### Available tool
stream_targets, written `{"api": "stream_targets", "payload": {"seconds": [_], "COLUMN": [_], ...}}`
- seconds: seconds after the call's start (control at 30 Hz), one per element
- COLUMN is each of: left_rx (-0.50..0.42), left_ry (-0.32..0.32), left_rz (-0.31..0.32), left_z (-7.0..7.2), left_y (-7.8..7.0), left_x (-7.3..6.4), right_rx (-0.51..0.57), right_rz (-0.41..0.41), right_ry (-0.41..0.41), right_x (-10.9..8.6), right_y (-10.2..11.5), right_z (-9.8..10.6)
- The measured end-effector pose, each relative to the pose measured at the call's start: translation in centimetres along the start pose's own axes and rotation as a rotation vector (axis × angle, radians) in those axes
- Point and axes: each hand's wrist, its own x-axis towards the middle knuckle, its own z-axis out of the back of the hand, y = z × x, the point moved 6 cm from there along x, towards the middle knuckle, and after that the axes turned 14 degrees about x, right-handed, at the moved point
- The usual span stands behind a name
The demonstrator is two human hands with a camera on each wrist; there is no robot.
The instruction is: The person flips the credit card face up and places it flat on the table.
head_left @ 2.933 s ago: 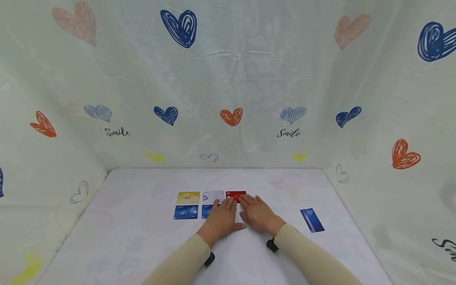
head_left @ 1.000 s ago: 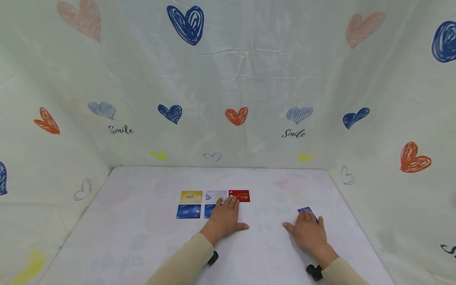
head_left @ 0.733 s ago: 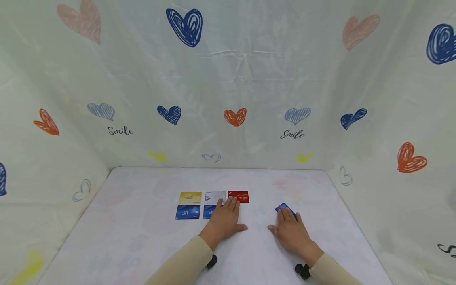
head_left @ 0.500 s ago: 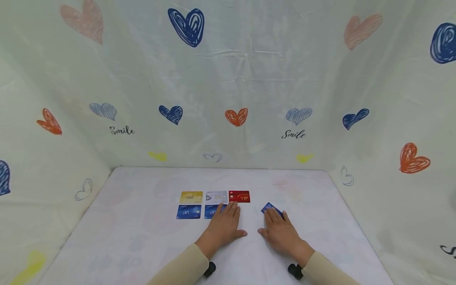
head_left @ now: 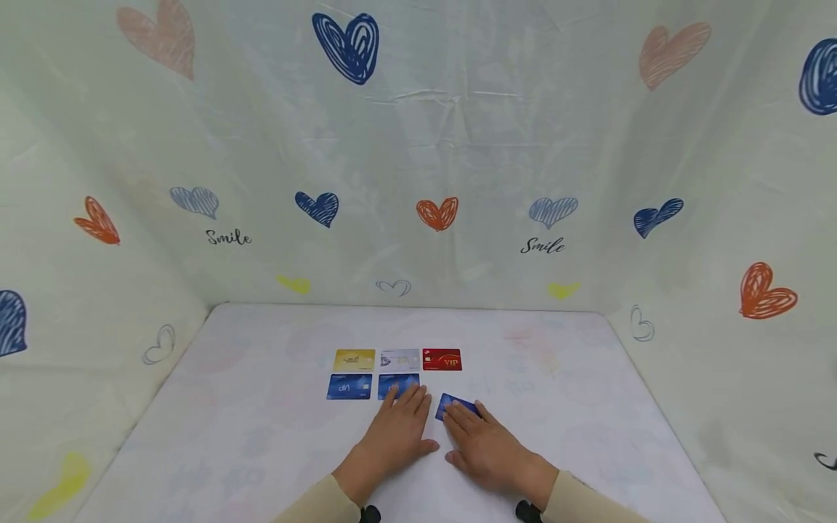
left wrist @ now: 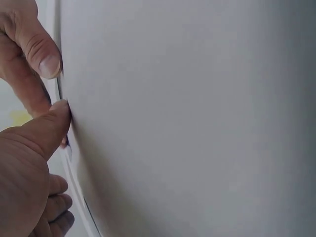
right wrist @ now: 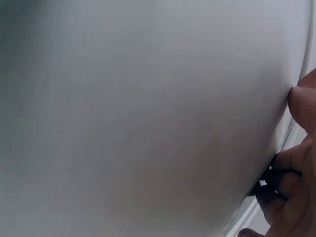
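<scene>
In the head view, my right hand [head_left: 487, 447] lies with fairly straight fingers over a tilted blue card [head_left: 447, 404], covering its near part. My left hand [head_left: 392, 432] is spread flat, its fingertips by the lower edge of another blue card [head_left: 395, 381]. To the left of that one lies a blue card [head_left: 349, 387]. Behind them a gold card [head_left: 354, 360], a silver-white card [head_left: 399, 359] and a red VIP card [head_left: 442, 359] form a row. Both wrist views show fingers at the table surface, among them the left hand [left wrist: 24, 173] and right hand [right wrist: 296, 182].
The cards lie on a white table [head_left: 261, 436] with faint prints. A pale curtain [head_left: 471, 145] printed with hearts and "Smile" rises behind and beside it. A small black device [head_left: 528, 511] sits at the right wrist.
My right hand left the red card, reached the blue card at the far right and slid it leftward, to the right of my left hand. My left hand drew back off the red card.
</scene>
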Motion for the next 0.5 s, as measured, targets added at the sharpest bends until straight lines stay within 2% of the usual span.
{"api": "stream_targets", "payload": {"seconds": [0.13,0.3,0.4,0.5], "left_rx": [0.007,0.02,0.025,0.036], "left_ry": [0.003,0.022,0.045,0.058], "left_rz": [-0.043,-0.065,-0.066,-0.065], "left_z": [-0.2,-0.7,-1.0,-1.1], "left_y": [-0.2,-0.4,-0.4,-0.3], "left_x": [-1.2,-2.0,-2.4,-2.7], "right_rx": [-0.024,-0.037,-0.012,0.0], "right_rz": [0.081,0.132,0.114,0.065], "right_ry": [0.022,0.023,0.015,-0.033], "right_x": [0.2,0.5,0.6,0.8], "right_y": [1.3,1.8,1.4,0.6], "right_z": [-0.2,-0.2,0.0,0.3]}}
